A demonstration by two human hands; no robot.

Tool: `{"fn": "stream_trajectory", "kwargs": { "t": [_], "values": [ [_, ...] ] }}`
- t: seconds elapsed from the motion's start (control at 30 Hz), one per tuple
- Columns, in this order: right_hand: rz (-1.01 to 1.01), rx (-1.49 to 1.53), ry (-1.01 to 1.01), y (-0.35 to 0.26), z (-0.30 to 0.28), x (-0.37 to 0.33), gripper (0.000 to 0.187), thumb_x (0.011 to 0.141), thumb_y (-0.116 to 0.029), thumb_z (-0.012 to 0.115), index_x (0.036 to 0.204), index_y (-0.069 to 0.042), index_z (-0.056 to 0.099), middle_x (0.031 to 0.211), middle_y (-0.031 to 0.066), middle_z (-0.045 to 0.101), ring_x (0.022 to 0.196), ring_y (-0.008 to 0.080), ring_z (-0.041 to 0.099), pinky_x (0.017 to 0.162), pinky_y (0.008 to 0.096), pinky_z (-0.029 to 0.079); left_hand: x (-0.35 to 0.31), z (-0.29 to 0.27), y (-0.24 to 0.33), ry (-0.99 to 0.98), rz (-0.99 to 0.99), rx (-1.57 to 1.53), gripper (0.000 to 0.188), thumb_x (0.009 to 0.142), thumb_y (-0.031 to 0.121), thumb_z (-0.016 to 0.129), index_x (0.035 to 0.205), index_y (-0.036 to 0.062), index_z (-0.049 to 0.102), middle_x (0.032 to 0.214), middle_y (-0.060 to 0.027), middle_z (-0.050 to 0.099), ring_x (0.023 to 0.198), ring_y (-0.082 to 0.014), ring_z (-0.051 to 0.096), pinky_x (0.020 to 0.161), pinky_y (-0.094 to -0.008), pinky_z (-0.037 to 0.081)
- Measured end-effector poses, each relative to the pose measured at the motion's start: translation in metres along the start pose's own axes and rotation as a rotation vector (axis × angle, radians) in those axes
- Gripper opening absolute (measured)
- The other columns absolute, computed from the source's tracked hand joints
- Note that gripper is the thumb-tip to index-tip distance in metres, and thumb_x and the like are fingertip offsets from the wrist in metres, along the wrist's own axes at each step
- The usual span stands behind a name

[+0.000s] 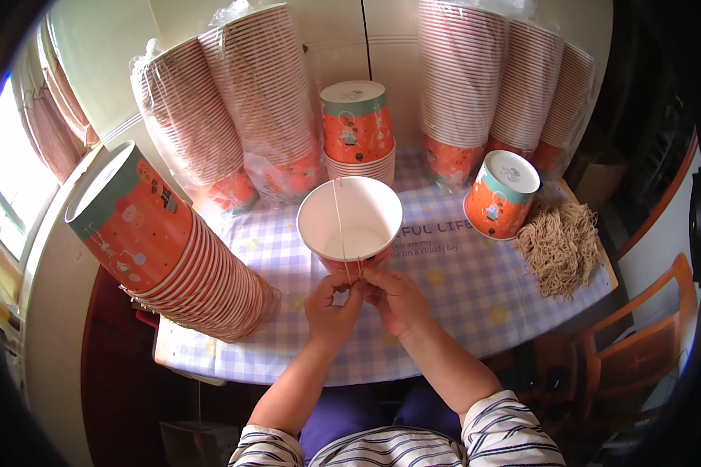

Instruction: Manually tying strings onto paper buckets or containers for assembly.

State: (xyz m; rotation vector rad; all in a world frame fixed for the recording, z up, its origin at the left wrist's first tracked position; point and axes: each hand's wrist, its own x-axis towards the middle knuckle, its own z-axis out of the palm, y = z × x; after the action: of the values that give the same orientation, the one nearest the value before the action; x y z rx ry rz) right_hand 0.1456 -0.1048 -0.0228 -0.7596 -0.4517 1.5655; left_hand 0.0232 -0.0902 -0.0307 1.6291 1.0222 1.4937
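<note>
A large paper bucket (380,204), white inside and orange outside, stands upright on the table in front of me. A thin beige string (339,212) runs across its mouth from the far rim and over the near rim. Just below that near rim, my left hand (332,313) and my right hand (396,301) meet, fingers closed in a pinch on the string. The string's ends at the fingertips are too small to make out. A loose heap of similar string (562,249) lies at the right side of the table.
A tall leaning stack of nested buckets (210,276) is on the left. Behind are an upturned stack (357,128) and plastic-wrapped stacks (263,93) (463,86). One upturned bucket (500,204) stands beside the string heap. A checked cloth (459,311) covers the table; a wooden chair (639,350) is at right.
</note>
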Motion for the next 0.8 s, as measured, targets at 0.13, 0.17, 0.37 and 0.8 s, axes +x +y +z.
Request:
{"fn": "stream_trajectory", "kwargs": {
  "t": [0.13,0.17,0.37,0.8],
  "values": [
    [0.012,0.014,0.020,-0.001,0.001,-0.001,0.014,0.080,-0.024,0.068,0.085,-0.011,0.068,0.080,-0.0015,0.064,0.072,0.0078,0.051,0.070,0.0259,0.037,0.000,0.001,0.000,0.006,0.034,0.028,0.015,0.077,-0.003,0.065,0.092,-0.0009,0.062,0.083,-0.0041,0.064,0.076,-0.0081,0.056,0.067,-0.0210,0.047],
    [0.011,0.015,0.021,-0.002,0.001,-0.001,0.014,0.080,-0.024,0.068,0.085,-0.011,0.068,0.080,-0.0015,0.064,0.072,0.0078,0.051,0.070,0.0259,0.037,0.001,0.001,0.001,0.004,0.034,0.028,0.015,0.077,-0.003,0.065,0.092,-0.0009,0.062,0.083,-0.0041,0.064,0.076,-0.0081,0.056,0.067,-0.0210,0.047],
    [-0.028,-0.048,0.049,-0.003,0.005,-0.001,0.013,0.078,-0.022,0.070,0.082,-0.010,0.068,0.074,-0.0021,0.060,0.069,0.0074,0.047,0.067,0.0241,0.036,0.003,0.002,0.004,0.024,0.082,0.072,0.015,0.076,-0.004,0.066,0.090,-0.0003,0.062,0.083,-0.0044,0.064,0.074,-0.0082,0.057,0.067,-0.0213,0.046],
    [-0.094,-0.064,0.062,-0.005,0.007,-0.005,0.013,0.079,-0.019,0.069,0.077,-0.007,0.067,0.070,-0.0033,0.057,0.067,0.0059,0.043,0.063,0.0209,0.035,0.006,0.003,0.009,0.048,0.383,0.242,0.022,0.069,-0.002,0.069,0.090,0.0026,0.064,0.084,-0.0105,0.064,0.071,-0.0200,0.064,0.062,-0.0288,0.052]
  ]
}}
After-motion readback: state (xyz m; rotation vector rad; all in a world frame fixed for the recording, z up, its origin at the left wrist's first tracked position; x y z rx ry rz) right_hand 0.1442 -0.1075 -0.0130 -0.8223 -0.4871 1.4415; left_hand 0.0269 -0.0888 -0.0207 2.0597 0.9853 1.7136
